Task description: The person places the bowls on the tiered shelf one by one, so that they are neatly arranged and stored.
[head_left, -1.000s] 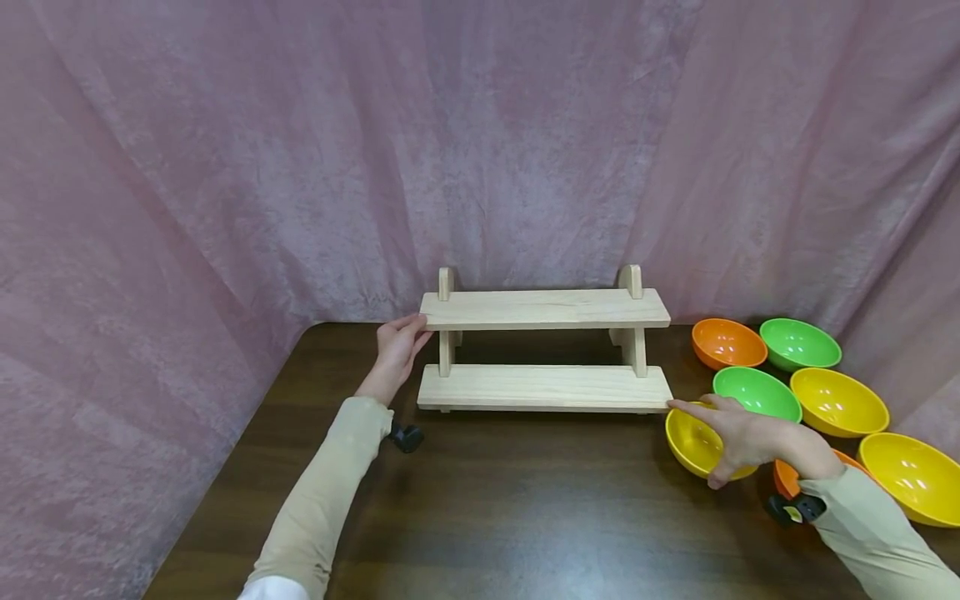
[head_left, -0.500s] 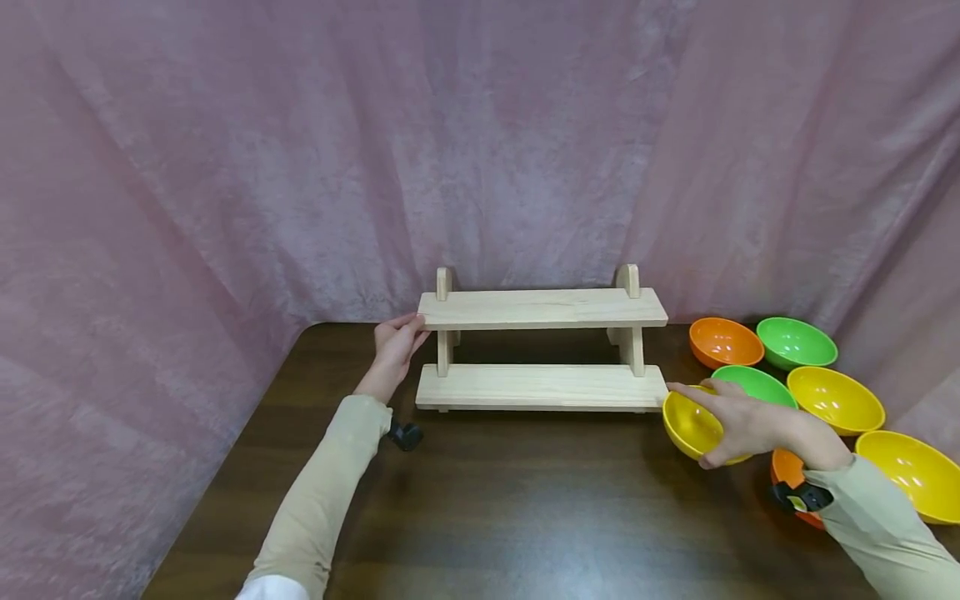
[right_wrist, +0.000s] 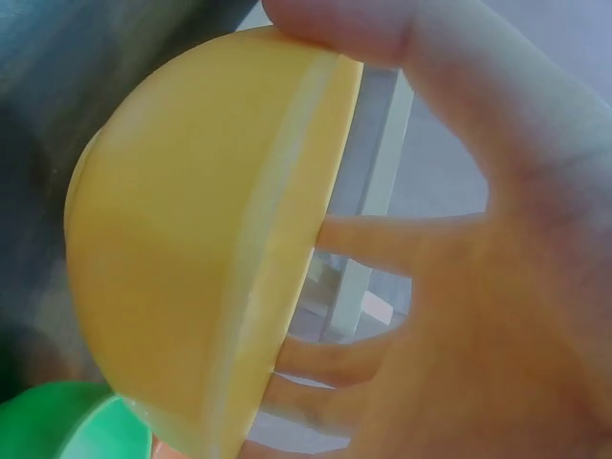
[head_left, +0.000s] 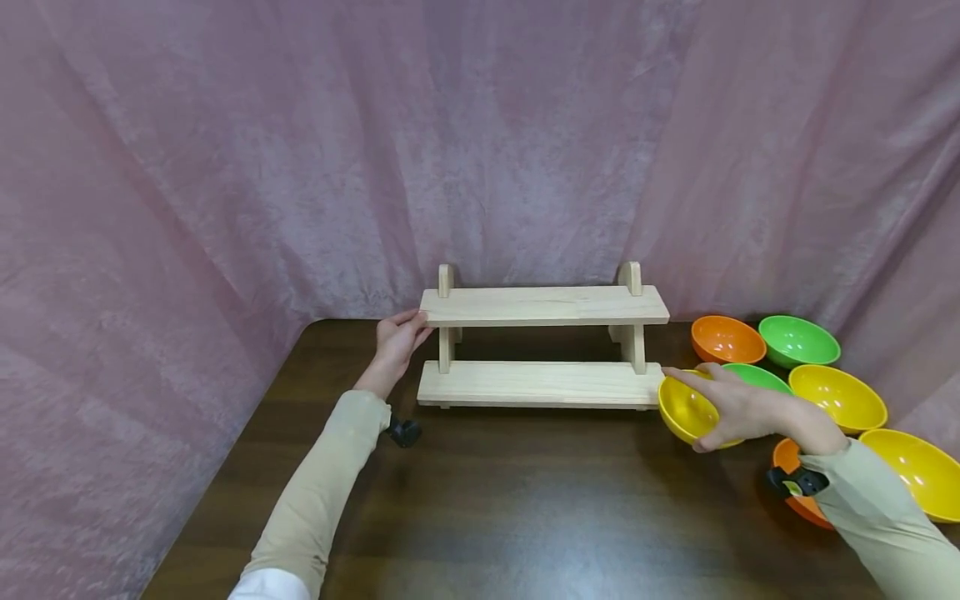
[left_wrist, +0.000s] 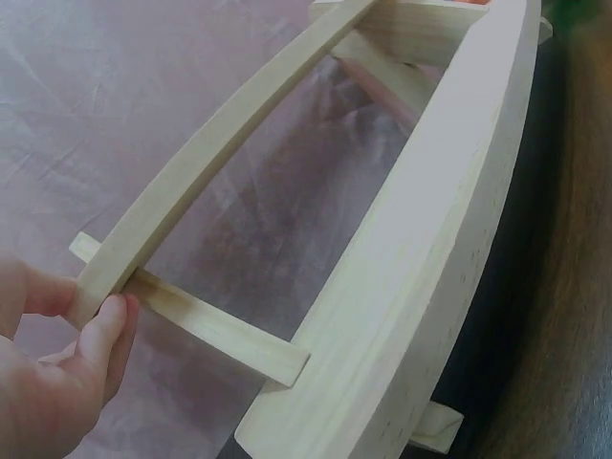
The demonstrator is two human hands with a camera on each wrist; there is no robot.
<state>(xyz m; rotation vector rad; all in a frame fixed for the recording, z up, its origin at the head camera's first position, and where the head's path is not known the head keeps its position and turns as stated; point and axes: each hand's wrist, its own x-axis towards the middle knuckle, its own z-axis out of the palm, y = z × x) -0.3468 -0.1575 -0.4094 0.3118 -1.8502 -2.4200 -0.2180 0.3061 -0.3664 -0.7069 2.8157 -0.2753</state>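
Observation:
A two-tier wooden shelf (head_left: 540,385) stands toward the back of the table. At the left end of its upper board, my left hand (head_left: 395,343) pinches the wood; the left wrist view shows thumb and fingers (left_wrist: 107,339) on either side of that board end. My right hand (head_left: 738,408) grips a yellow bowl (head_left: 684,410) across its rim, beside the right end of the lower board. Seen from the right wrist, the thumb (right_wrist: 344,24) lies on one side of the yellow bowl (right_wrist: 182,210) and the fingers reach over the opposite rim.
Right of the shelf sit an orange bowl (head_left: 727,340), a green bowl (head_left: 799,342), another green bowl (head_left: 757,377) partly behind my right hand, and two yellow bowls (head_left: 838,397). Another orange bowl (head_left: 787,457) is partly under my right wrist. A pink curtain (head_left: 525,150) hangs behind the table.
The yellow bowl in my right hand has risen from among the other bowls and shifted slightly left and back, toward the lower board. My left hand stays on the upper board.

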